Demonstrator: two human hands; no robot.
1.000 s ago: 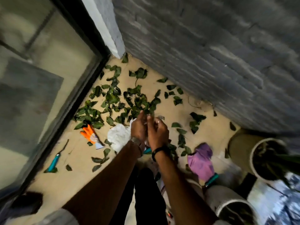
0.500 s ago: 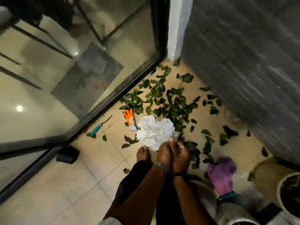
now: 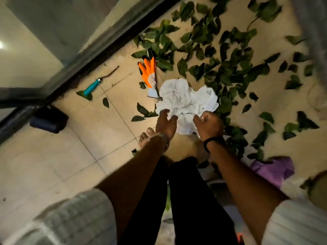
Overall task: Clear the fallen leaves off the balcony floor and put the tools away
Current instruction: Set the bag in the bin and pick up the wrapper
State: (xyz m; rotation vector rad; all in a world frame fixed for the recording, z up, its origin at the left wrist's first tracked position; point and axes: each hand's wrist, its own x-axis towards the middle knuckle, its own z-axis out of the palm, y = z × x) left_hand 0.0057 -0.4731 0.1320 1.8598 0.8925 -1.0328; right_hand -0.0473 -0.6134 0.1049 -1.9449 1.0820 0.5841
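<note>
Nearest, at the bottom edge: two pale ribbed sleeves (image 3: 79,214) and a pair of legs in black trousers (image 3: 192,200), with bare toes (image 3: 147,134) showing on the tiled floor (image 3: 53,165).

Just beyond, both arms reaching down and forward. Left hand (image 3: 165,123) with fingers spread and relaxed, gripping nothing, fingertips at the near edge of a crumpled white bag (image 3: 185,101); whether touching or just above, hard to tell. A metal bracelet at that wrist. Right hand (image 3: 208,123) curled at the bag's near right edge, seemingly pinching a clear bit of plastic, though too blurred to be sure; a ring on one finger, a black band at the wrist.

To the right of the legs, a purple cloth (image 3: 272,169) lying on the floor, with the rim of a pot (image 3: 316,188) at the frame edge.

Left of the bag, touching its upper left edge, an orange and grey glove (image 3: 149,75) lying flat. Further left, a teal-handled tool (image 3: 92,86) near the black door track (image 3: 106,48), its handle end resting on a leaf. A dark box (image 3: 48,119) against the door frame, near left.

Farthest out, green leaves (image 3: 221,64) scattered thickly over the floor behind and to the right of the bag, a few loose ones on the near left side too. Glass door (image 3: 35,41) at upper left.
</note>
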